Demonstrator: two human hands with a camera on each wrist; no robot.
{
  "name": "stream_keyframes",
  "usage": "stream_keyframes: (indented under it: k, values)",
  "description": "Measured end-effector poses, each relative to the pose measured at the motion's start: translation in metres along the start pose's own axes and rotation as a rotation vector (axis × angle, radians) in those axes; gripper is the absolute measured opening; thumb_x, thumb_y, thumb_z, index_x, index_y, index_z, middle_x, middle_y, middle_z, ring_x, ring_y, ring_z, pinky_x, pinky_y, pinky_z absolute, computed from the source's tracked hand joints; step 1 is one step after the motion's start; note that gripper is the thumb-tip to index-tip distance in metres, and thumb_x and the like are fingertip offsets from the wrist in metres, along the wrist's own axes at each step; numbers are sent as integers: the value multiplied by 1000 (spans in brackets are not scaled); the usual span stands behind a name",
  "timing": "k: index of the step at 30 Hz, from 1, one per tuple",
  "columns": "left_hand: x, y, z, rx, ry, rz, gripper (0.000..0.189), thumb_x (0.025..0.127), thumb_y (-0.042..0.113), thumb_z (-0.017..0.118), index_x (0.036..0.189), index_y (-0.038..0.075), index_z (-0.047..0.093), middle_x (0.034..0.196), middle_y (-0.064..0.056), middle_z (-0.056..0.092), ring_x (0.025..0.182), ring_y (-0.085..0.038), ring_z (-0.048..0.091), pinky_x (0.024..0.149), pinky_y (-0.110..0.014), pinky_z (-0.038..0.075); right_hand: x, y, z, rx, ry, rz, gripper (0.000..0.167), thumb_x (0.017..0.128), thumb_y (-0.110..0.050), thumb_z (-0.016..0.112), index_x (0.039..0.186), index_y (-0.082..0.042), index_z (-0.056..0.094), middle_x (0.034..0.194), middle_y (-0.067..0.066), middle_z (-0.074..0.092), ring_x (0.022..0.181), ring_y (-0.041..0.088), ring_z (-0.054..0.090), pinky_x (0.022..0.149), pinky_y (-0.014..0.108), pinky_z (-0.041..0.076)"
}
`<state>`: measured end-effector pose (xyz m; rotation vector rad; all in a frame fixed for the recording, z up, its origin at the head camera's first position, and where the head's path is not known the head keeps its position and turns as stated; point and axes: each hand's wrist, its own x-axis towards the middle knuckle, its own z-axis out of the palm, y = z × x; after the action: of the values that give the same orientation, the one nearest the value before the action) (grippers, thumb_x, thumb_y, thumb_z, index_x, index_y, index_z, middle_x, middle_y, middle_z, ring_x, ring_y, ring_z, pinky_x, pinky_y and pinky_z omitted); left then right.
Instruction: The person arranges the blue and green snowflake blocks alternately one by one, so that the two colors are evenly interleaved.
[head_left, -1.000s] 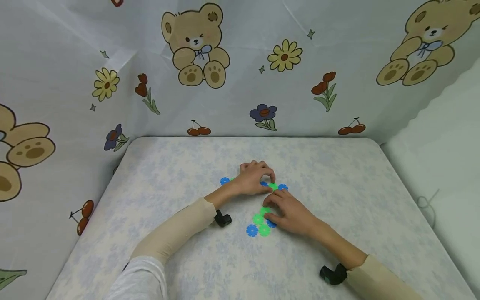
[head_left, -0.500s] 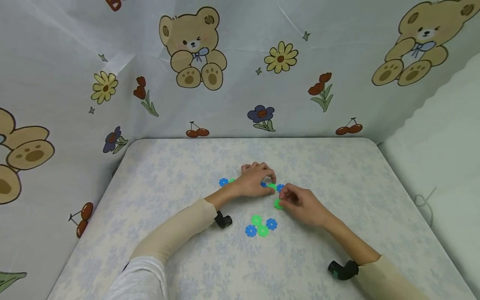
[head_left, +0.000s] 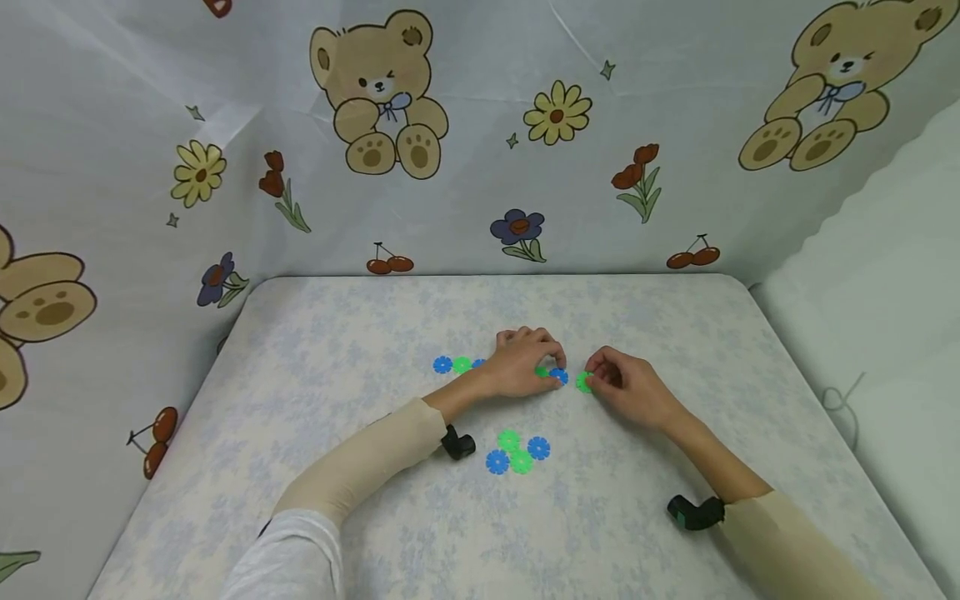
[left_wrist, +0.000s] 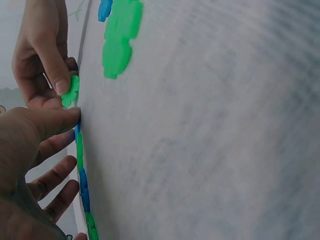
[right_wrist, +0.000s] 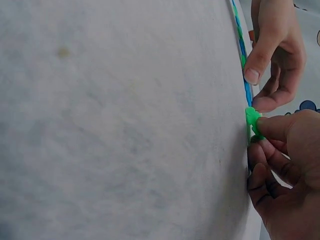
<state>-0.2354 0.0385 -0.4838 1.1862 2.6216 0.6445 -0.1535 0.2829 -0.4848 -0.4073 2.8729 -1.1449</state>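
Observation:
A row of flat, notched snowflake discs, alternating blue and green, lies across the table, with a green disc [head_left: 462,365] near its left end. My left hand [head_left: 523,363] reaches over the row and covers its middle. Thumb and forefinger hold the blue disc [head_left: 558,377] at the row's right end by its edges. Just to the right, my right hand [head_left: 632,390] pinches a green disc [head_left: 582,382] between thumb and fingers. In the right wrist view that green disc [right_wrist: 253,120] is tilted up, close by the row's end.
Nearer the front lie loose discs: two green discs [head_left: 521,462] side by side, a blue disc [head_left: 497,462] left of them and another blue disc [head_left: 538,448] on the right. The pale patterned table [head_left: 360,333] ends at a bear-print cloth [head_left: 465,208] behind.
My right hand has picked a green disc from the loose group and carried it back and right to the row's end. My left hand has shifted right along the row to the last blue disc.

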Motion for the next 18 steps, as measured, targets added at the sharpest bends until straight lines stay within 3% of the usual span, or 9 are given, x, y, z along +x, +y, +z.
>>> stream_keyframes:
  k: [8,18]
  values:
    - [1,1,-1,0,7,-15,18,100,43,77,116,36,70,138,7,59,130,-21,51,122,-64,25,10,-5,2,-127,-20,-20,10,104,-20,72,111,-13,70,90,-1,67,75,10,59,70,27,50]
    - [2,0,-2,-30,-10,-25,18,100,41,78,115,34,70,137,7,58,130,-21,49,121,-63,24,9,-4,4,-129,-58,-37,23,99,-24,80,115,-11,71,99,2,66,81,13,57,74,28,50]
